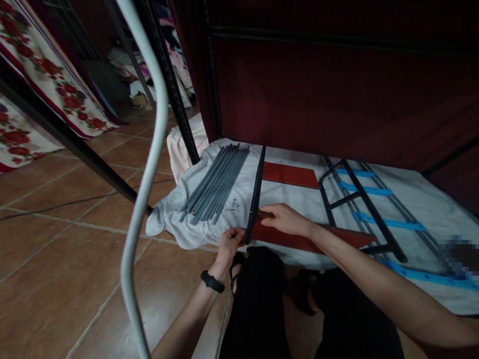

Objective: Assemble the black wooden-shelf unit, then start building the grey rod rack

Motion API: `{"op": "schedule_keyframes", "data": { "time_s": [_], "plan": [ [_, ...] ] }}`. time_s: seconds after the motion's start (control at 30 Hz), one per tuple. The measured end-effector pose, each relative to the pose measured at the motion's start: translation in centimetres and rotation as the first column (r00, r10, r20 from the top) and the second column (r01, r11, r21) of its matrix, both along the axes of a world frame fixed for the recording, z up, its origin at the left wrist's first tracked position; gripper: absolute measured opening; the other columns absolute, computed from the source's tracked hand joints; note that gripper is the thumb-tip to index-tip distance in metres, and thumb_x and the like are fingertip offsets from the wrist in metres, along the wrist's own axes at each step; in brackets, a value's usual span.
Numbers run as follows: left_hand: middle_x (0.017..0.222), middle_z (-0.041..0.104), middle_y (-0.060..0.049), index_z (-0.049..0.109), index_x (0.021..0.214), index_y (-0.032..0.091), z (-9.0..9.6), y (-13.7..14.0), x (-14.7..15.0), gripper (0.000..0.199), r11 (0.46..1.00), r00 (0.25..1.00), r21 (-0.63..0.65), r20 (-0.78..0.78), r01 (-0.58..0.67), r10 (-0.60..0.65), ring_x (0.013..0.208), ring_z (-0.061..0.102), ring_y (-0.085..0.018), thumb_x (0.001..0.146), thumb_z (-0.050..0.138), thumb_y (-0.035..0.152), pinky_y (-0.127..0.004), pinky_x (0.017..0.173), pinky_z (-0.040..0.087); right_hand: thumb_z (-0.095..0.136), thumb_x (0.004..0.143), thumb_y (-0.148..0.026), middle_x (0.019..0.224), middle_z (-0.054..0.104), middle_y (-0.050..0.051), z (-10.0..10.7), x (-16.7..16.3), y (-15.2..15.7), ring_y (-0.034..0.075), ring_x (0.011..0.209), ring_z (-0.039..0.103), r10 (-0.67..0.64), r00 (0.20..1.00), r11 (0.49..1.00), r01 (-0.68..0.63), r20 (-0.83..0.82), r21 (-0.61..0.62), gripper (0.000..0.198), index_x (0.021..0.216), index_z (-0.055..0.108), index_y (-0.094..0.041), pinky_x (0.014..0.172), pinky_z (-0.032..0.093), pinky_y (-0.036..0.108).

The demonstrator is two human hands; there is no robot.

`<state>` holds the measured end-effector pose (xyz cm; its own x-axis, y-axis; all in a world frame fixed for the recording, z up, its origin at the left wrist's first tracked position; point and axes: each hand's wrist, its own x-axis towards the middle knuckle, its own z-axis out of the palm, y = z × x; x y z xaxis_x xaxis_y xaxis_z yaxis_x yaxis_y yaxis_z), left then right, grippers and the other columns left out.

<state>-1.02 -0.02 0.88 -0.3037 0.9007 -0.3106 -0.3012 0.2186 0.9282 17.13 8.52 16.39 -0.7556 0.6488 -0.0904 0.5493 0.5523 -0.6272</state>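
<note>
My right hand (286,218) grips the upper edge of a red-brown board (295,239), thumb and fingers closed over it near its left end. That end meets a black metal bar (256,192) lying across the cloth. My left hand (230,243), with a dark band on its wrist, is closed in a pinch at the bar's near end. What its fingertips hold, if anything, is too small to make out. A second red-brown board (290,174) lies farther back, its left end beside the same bar. Several small metal fasteners (234,203) are on the cloth left of the bar.
Grey tubes (217,184) lie bundled on the white cloth (168,219). To the right are a black metal frame (348,199) and bright blue slats (391,220). A bent white pole (149,164) and a dark slanted post (105,172) stand at my left. A maroon curtain (318,94) hangs behind.
</note>
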Motion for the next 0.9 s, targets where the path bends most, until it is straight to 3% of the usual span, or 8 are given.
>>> {"op": "schedule_keyframes", "data": {
  "time_s": [0.13, 0.23, 0.4, 0.5, 0.6, 0.77, 0.9],
  "plan": [
    [0.068, 0.067, -0.001, 0.069, 0.081, 0.014, 0.11, 0.00, -0.03, 0.034, 0.999, 1.000, 0.048, 0.018, 0.022, -0.023, 0.057, 0.058, -0.010, 0.057, 0.084, 0.034, -0.023, 0.058, 0.046, 0.058, 0.084, -0.023, 0.080, 0.067, 0.000, 0.15, 0.03, -0.02, 0.015, 0.074, 0.056, -0.005, 1.000, 1.000, 0.005, 0.007, 0.018, 0.012, 0.086, 0.069, -0.019, 0.068, 0.035, 0.027],
    [0.072, 0.070, -0.004, 0.070, 0.088, 0.014, 0.03, -0.16, -0.31, 0.041, 1.000, 0.999, -0.011, 0.045, 0.013, -0.012, 0.061, 0.062, -0.013, 0.061, 0.082, 0.041, -0.026, 0.060, 0.050, 0.058, 0.084, -0.022, 0.081, 0.067, 0.001, 0.15, 0.06, 0.02, 0.016, 0.075, 0.057, -0.003, 1.000, 1.000, 0.003, -0.001, 0.027, 0.012, 0.086, 0.069, -0.019, 0.068, 0.035, 0.027],
    [0.060, 0.064, -0.001, 0.068, 0.074, 0.013, -0.32, -0.27, -0.55, 0.032, 1.000, 0.999, -0.007, -0.024, 0.028, -0.028, 0.054, 0.058, -0.011, 0.062, 0.082, 0.040, -0.022, 0.054, 0.045, 0.058, 0.084, -0.024, 0.081, 0.067, 0.000, -0.03, 0.01, 0.07, 0.016, 0.075, 0.057, -0.009, 1.000, 1.000, 0.009, -0.001, 0.007, 0.012, 0.087, 0.069, -0.019, 0.067, 0.034, 0.026],
    [0.066, 0.068, -0.002, 0.070, 0.079, 0.013, -0.39, -0.15, -0.64, 0.032, 0.999, 0.999, 0.018, 0.004, 0.050, -0.050, 0.058, 0.060, -0.011, 0.056, 0.084, 0.031, -0.023, 0.060, 0.048, 0.058, 0.084, -0.024, 0.078, 0.065, 0.000, -0.02, -0.04, 0.01, 0.015, 0.073, 0.055, -0.008, 1.000, 1.000, 0.008, 0.004, 0.017, 0.011, 0.085, 0.068, -0.019, 0.066, 0.033, 0.026],
    [0.072, 0.070, -0.004, 0.070, 0.089, 0.014, -0.60, 0.00, -0.68, 0.040, 1.000, 0.999, -0.009, 0.031, 0.029, -0.029, 0.062, 0.063, -0.014, 0.059, 0.084, 0.038, -0.025, 0.061, 0.050, 0.058, 0.084, -0.023, 0.078, 0.065, 0.000, 0.07, -0.04, -0.02, 0.015, 0.073, 0.054, -0.003, 1.000, 0.999, 0.003, -0.002, 0.032, 0.010, 0.084, 0.068, -0.018, 0.065, 0.032, 0.026],
    [0.055, 0.061, 0.000, 0.067, 0.068, 0.013, -0.83, 0.15, -0.61, 0.035, 0.999, 0.996, -0.008, -0.083, 0.041, -0.041, 0.049, 0.052, -0.009, 0.062, 0.081, 0.045, -0.022, 0.051, 0.041, 0.059, 0.084, -0.023, 0.079, 0.066, 0.000, 0.05, -0.01, -0.01, 0.015, 0.073, 0.055, -0.012, 1.000, 1.000, 0.012, -0.003, 0.012, 0.012, 0.086, 0.069, -0.019, 0.066, 0.033, 0.026],
    [0.065, 0.067, -0.002, 0.070, 0.078, 0.013, -0.53, 0.14, -0.47, 0.035, 0.998, 0.998, 0.039, -0.040, 0.059, -0.057, 0.056, 0.058, -0.011, 0.057, 0.083, 0.038, -0.023, 0.057, 0.046, 0.059, 0.084, -0.023, 0.081, 0.066, 0.000, -0.05, -0.04, -0.04, 0.015, 0.074, 0.055, -0.011, 1.000, 1.000, 0.011, -0.001, 0.016, 0.011, 0.087, 0.068, -0.018, 0.066, 0.033, 0.026]
  ]
}}
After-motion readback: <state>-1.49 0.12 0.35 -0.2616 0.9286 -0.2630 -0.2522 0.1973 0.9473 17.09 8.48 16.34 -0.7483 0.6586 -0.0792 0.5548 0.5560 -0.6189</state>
